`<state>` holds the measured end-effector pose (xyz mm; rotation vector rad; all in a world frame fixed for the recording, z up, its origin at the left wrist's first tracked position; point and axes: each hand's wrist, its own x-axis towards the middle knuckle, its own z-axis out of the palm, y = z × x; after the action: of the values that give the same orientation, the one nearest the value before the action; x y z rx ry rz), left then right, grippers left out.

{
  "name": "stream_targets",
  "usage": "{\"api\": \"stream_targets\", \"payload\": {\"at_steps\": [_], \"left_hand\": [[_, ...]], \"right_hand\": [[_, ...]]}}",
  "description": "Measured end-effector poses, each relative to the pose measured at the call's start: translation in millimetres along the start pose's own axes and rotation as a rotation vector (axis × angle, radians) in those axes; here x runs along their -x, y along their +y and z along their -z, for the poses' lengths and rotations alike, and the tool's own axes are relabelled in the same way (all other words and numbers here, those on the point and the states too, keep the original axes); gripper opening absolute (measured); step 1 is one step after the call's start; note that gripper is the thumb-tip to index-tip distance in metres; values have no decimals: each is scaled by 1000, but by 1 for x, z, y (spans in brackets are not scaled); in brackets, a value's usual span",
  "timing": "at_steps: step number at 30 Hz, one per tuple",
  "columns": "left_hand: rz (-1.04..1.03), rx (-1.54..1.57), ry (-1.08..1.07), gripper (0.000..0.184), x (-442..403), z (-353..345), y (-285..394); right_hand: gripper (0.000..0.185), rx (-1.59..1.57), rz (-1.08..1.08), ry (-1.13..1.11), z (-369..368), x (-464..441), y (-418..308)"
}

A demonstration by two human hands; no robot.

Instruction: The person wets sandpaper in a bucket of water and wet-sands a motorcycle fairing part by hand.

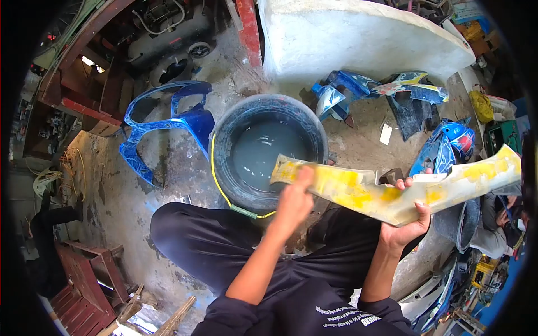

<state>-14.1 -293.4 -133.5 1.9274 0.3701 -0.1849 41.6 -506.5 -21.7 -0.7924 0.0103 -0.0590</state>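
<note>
A long, curved motorcycle body panel point(358, 196), with patchy yellow and pale worn paint, slants across in front of me above my lap. My right hand point(404, 224) grips its middle from beneath, thumb on the near edge and fingertips over the far edge. Against the panel's left end is my left hand point(296, 199), its fingers curled and partly blurred; anything inside them is hidden. Just beyond that end stands a big dark bucket point(221, 168) holding greyish water point(263, 148). The panel's left tip overlaps the bucket's near right rim.
A blue fairing frame point(196, 123) lies on the concrete floor left of the bucket. More blue fairing pieces point(353, 84) lie at right, below a white wall point(347, 39). An air compressor point(174, 39) stands far left. Another person point(496, 224) shows at the right edge.
</note>
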Motion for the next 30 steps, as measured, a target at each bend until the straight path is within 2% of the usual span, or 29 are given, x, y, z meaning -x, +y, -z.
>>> {"api": "stream_targets", "payload": {"at_steps": [1, 2, 6, 8, 9, 10, 11, 12, 14, 16, 18, 19, 20, 22, 23, 24, 26, 27, 28, 30], "left_hand": [[-95, -42, 178, 73, -14, -1, -18], [-98, -40, 182, 73, -15, -13, -31], [-451, 81, 122, 74, 15, -29, 5], [-263, 13, 193, 71, -2, -24, -23], [-60, -8, 170, 66, -11, -8, -24], [-50, -46, 268, 64, -24, -7, -38], [-58, -10, 197, 64, -23, -17, -48], [-63, 26, 128, 64, -15, -13, -27], [-319, 12, 128, 64, 3, -20, -2], [-313, 78, 104, 66, -5, -16, -9], [-63, 19, 210, 67, -19, -8, -27], [-34, 15, 219, 66, -21, -10, -26], [-39, 15, 227, 66, -18, -17, -23], [-351, 78, 130, 64, 10, -26, 11], [-408, 138, 108, 63, 14, -28, 13], [-410, 141, 112, 63, 9, -25, 11], [-160, 74, 173, 64, -8, -15, -9], [-115, 55, 247, 67, -17, -10, -11], [-115, 55, 250, 67, -14, -16, -10], [-345, 72, 183, 71, 6, -31, 10]], "right_hand": [[83, 7, -11, 12, 1, 1, -1], [83, 11, -24, 18, 0, 0, 0], [83, 11, 2, 24, 4, 1, -7], [83, 15, -16, 30, 4, -2, -10], [83, 20, -25, 34, 3, -2, -9], [83, 22, -20, 35, 5, -1, -10], [82, 12, -19, 16, 6, -2, -9], [82, 2, -21, -2, 6, -4, -8], [82, 15, -17, 8, 4, -1, -10], [83, 33, -32, -2, 1, -3, -12], [83, 29, -34, -5, 4, -1, -7], [83, 23, -42, -18, 5, -2, -4], [83, 19, -40, -27, 3, -6, -4], [84, -17, -41, -49, 3, -3, -6], [86, -10, -42, -46, 3, -2, -7], [86, -9, -41, -50, 3, -3, -7], [87, 15, -60, -23, 2, -1, -7], [87, 15, -58, -22, 1, 0, -7], [88, 6, -56, -36, 0, 1, -6], [88, -5, -59, -46, -2, 0, -4]]}}
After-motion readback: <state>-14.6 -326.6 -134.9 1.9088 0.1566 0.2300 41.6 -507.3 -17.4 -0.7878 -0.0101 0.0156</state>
